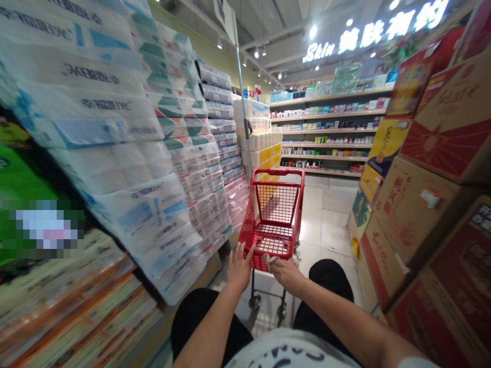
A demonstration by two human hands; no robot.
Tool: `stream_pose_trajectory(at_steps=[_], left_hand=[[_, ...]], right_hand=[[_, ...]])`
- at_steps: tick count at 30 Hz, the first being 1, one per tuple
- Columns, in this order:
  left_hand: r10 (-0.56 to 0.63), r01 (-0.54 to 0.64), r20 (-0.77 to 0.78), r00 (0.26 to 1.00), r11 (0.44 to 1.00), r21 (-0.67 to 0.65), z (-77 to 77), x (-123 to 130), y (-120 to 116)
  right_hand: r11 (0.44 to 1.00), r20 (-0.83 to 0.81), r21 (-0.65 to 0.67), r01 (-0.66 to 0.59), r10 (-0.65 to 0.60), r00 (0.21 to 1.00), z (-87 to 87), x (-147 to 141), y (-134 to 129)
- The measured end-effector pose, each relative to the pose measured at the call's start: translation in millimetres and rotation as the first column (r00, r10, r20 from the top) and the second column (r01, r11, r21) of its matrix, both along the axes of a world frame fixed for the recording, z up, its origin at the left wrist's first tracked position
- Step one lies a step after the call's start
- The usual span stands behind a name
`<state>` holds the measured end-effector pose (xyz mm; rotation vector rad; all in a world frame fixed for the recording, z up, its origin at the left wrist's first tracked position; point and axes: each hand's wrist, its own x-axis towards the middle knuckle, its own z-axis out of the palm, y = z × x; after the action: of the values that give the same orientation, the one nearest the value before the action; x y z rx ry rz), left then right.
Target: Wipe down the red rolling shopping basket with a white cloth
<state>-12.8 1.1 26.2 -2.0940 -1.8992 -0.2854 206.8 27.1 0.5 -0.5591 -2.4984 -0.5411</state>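
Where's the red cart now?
In the head view, the cart is just right of centre, between paper packs and cartons, with the left hand and right hand at its near edge.

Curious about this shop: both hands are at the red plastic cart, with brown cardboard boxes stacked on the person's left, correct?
No, the head view shows brown cardboard boxes stacked on the right. The left hand and right hand are at the red plastic cart.

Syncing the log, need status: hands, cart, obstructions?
Left hand resting on red cart, near-left corner. Right hand gripping pale crumpled wad at near edge. Cart upright. Wrapped packs stacked left, cartons right.
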Motion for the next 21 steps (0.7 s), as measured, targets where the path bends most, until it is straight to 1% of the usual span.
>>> stream_pose_trajectory(at_steps=[3, 5, 10, 13, 17, 21], left_hand=[[-0.006, 0.006, -0.001, 1.0, 1.0, -0.003, -1.2, -2, -1], [-0.003, 0.003, 0.0, 1.0, 1.0, -0.005, -0.1, -3, -1], [0.01, -0.011, -0.017, 1.0, 1.0, -0.02, 5.1, -3, -3], [0.012, -0.013, -0.011, 1.0, 1.0, -0.026, 6.0, -2, -3], [0.011, -0.011, -0.006, 1.0, 1.0, -0.022, 5.2, -2, -4], [0.015, -0.015, 0.0, 1.0, 1.0, -0.026, 4.5, -2, -4]], right_hand=[[1.0, -0.026, 0.015, -0.014, 0.014, 1.0, -1.1, -2, -4], [1.0, -0.051, -0.001, -0.02, 0.019, 0.998, 1.1, -4, -6], [0.992, -0.036, -0.122, 0.037, -0.041, 0.998, 3.1, -11, -3], [0.989, -0.024, -0.144, 0.04, -0.044, 0.999, 2.1, -13, -2], [0.997, -0.016, -0.08, 0.02, -0.022, 1.0, 3.9, -13, -4], [0.998, -0.016, 0.041, 0.04, -0.039, 0.999, 3.7, -7, -6]])
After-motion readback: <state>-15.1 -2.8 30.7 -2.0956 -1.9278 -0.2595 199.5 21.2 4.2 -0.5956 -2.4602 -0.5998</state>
